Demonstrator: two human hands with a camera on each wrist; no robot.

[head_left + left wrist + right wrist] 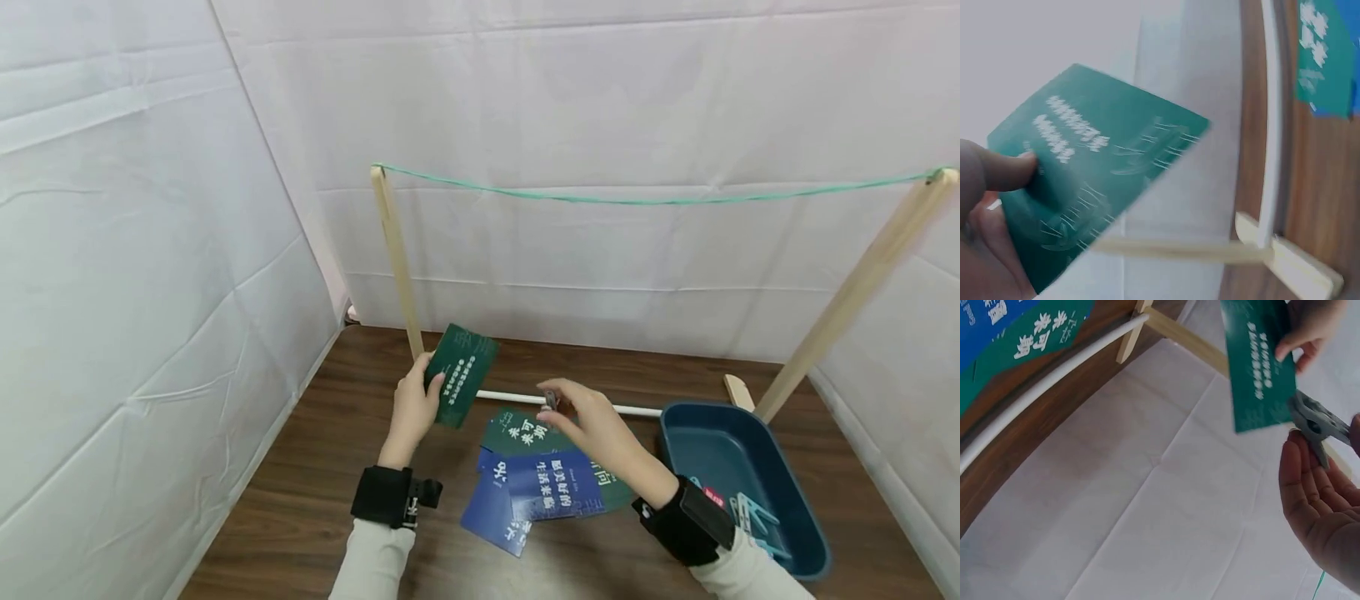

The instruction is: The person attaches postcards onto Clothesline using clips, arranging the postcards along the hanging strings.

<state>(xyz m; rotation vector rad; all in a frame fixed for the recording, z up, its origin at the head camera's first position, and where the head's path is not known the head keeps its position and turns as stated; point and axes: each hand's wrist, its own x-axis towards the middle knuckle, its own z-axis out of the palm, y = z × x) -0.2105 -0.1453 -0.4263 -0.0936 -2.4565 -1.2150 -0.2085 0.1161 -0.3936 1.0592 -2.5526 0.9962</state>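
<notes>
Green card [460, 379], long axis steep, is pinched in the left hand [413, 408] below the string [600, 201]. The right hand [602, 427] grips a peg [551, 401].

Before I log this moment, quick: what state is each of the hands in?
Left hand: holding a green card.
Right hand: holding a gray clip.
</notes>
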